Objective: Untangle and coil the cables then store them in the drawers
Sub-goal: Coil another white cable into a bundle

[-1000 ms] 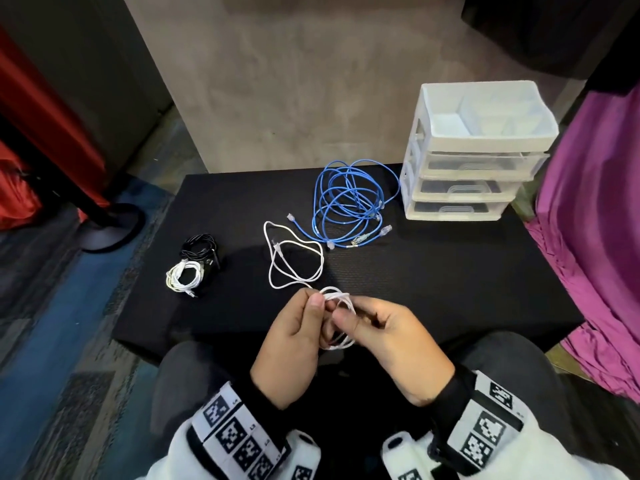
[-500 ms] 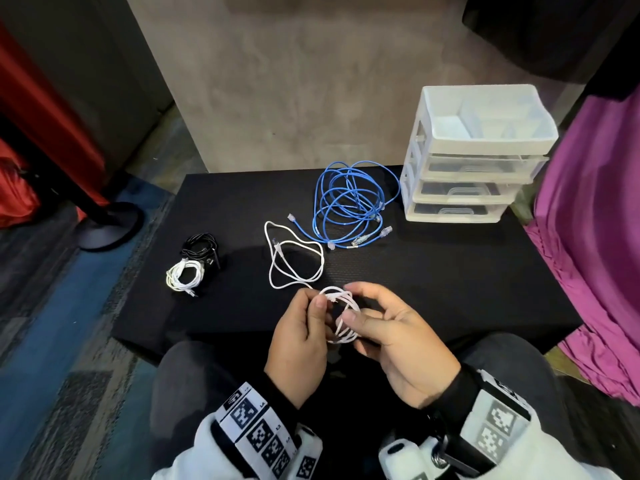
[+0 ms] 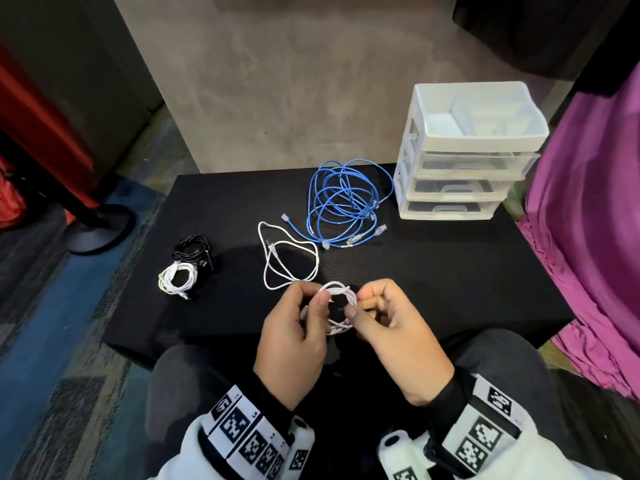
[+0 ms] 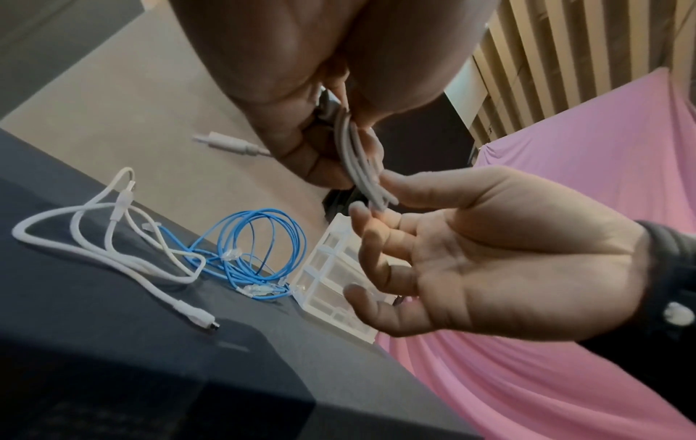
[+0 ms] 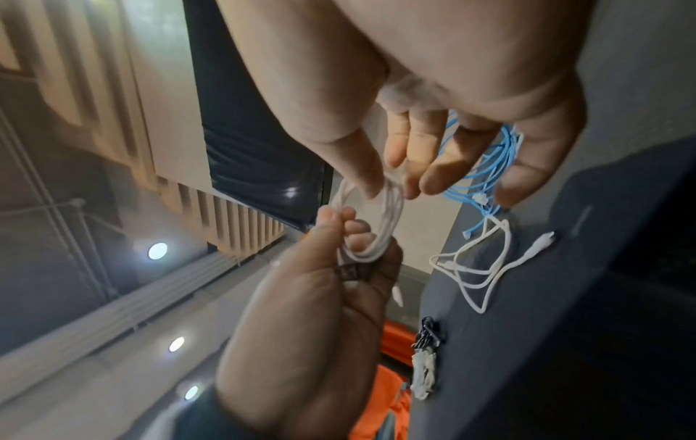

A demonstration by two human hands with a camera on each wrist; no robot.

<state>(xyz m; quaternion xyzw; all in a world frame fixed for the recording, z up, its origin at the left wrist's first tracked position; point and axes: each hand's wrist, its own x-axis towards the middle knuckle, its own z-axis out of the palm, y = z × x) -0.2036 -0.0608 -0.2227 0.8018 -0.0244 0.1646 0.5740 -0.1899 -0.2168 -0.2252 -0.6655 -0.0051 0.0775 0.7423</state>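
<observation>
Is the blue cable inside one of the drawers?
No, the blue cable lies in a loose tangle on the black table, beside the drawer unit.

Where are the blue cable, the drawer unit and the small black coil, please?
blue cable [image 3: 341, 202]: head view, on its tangled loops.
drawer unit [image 3: 450, 212]: head view, on the bottom drawer front.
black coil [image 3: 191, 244]: head view, on its wound strands.

A matt, finely textured black table top [image 3: 433, 271] is seen under smooth rubbery-looking white cable [image 3: 291, 261] and blue cable [image 3: 346, 202], next to translucent glossy plastic drawers [image 3: 464, 161] and crinkly magenta cloth [image 3: 588, 220].
</observation>
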